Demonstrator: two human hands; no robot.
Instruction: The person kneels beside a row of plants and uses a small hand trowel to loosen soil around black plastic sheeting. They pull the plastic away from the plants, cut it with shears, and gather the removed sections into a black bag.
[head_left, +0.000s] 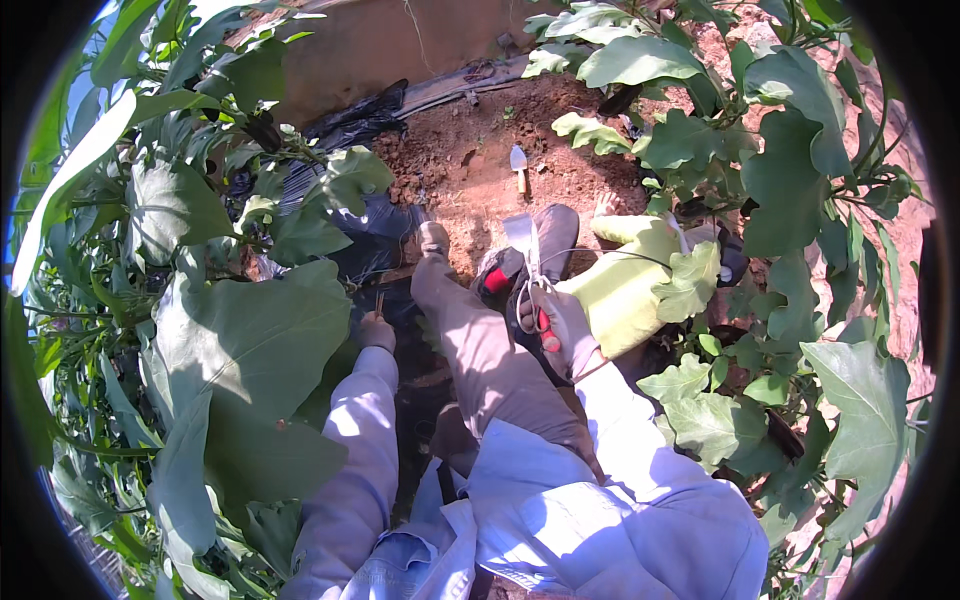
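Note:
My right hand (553, 319), which looks gloved, is closed around a tool with a red handle (547, 331), with whitish cord or wire looped near the fingers. A flat pale metal piece (517, 231) stands just beyond that hand; whether it belongs to the held tool is unclear. My left hand (376, 333) is at the left beside large green leaves, its fingers around several thin brown sticks (379, 303). Farther ahead, a small hand trowel (520, 169) with a wooden handle lies on reddish soil. Yellow-green cloth (622, 289) lies to the right of my right hand.
Broad-leaved plants (247, 337) crowd the left, and more plants (712, 405) stand at the right. Black plastic sheeting (375, 236) covers ground at left of centre. A brown wall (345, 56) rises beyond the soil. A bare foot (607, 204) shows near the cloth.

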